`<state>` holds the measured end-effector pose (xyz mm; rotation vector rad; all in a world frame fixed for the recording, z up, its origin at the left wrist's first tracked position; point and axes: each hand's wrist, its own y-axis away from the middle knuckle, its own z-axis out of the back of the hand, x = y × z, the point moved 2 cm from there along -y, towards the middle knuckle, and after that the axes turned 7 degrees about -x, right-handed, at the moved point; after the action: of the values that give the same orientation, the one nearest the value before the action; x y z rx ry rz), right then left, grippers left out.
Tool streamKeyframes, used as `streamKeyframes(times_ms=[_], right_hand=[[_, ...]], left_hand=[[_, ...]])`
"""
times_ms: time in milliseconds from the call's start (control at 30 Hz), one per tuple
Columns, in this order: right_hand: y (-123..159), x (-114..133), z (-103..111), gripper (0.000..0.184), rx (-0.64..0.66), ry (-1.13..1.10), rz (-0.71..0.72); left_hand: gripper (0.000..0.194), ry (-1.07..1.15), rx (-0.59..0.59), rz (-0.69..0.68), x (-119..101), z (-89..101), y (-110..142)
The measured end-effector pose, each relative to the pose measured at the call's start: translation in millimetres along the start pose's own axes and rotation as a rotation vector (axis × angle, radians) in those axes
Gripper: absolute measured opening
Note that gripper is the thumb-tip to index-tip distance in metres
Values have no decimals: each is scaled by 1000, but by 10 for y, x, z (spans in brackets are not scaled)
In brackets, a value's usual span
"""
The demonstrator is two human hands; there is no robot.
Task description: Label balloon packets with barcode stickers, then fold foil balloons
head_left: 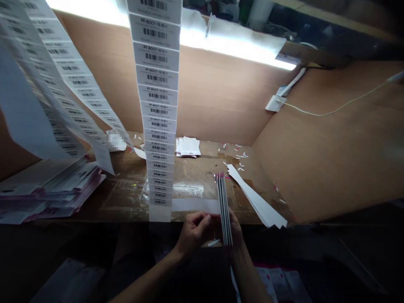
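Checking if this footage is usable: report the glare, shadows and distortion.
In the head view, a bright light strip glares white at the top; the hanging label strips look stretched and warped; deep shadow fills the bottom, with the left hand and right hand at its edge; a pixelated patch blurs one spot.

- You're in a packaging workshop
- barcode label strips point(156, 75) hang in front of you
- cardboard point(214, 97) lines the far wall
- stacked pink-edged cards point(47, 185) and paper scraps point(238, 156) lie on the worn wooden counter point(189, 172)

Matt paper strips point(224, 206), scuffed wood benchtop point(189, 179)
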<state>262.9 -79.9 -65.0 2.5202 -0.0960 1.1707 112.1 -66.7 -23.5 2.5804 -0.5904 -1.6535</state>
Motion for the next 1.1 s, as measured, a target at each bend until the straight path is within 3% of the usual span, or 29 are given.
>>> streamKeyframes(times_ms=[133, 267, 400, 600, 833, 1100], right_hand=[[18, 110, -29, 33, -57, 0, 23], [47, 216, -31, 43, -62, 76, -3], [97, 265, 22, 51, -183, 182, 93], [110, 199, 14, 50, -216, 365, 206], [73, 270, -77, 46, -203, 542, 319], [59, 252, -62, 42, -153, 567, 371]], left_hand=[[37, 94, -88, 69, 250, 9, -132], [38, 317, -16, 256, 135, 32, -191], [42, 348, -42, 349, 3, 158, -178], [44, 173, -257, 151, 55, 194, -106], [41, -42, -348, -120, 41, 186, -97], [44, -17, -337, -77, 3, 156, -125]])
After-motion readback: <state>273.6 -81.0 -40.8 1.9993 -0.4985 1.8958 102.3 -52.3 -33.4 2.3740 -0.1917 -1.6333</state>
